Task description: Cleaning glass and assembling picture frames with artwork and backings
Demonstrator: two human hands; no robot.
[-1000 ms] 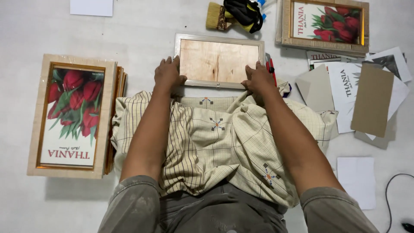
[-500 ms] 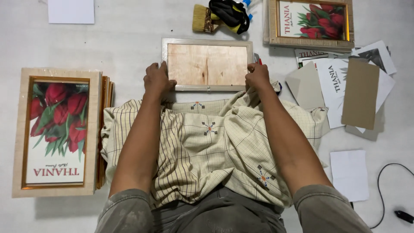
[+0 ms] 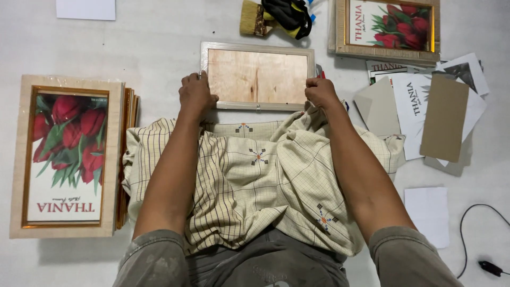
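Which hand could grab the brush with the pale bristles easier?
Probably the left hand: it rests at the face-down wooden picture frame's corner nearer the pale-bristled brush. The right hand sits slightly farther.

The floor [image 3: 154,48] was a pale grey-white, smooth and faintly scuffed, lit evenly with soft shadows; a black cable [image 3: 473,228] curled across its lower right corner; no walls, windows or furniture were in view.

Face-down frame [image 3: 257,76] between hands; frame stack [image 3: 66,154] left, paper pile [image 3: 425,106] right, brush [image 3: 252,17] behind.
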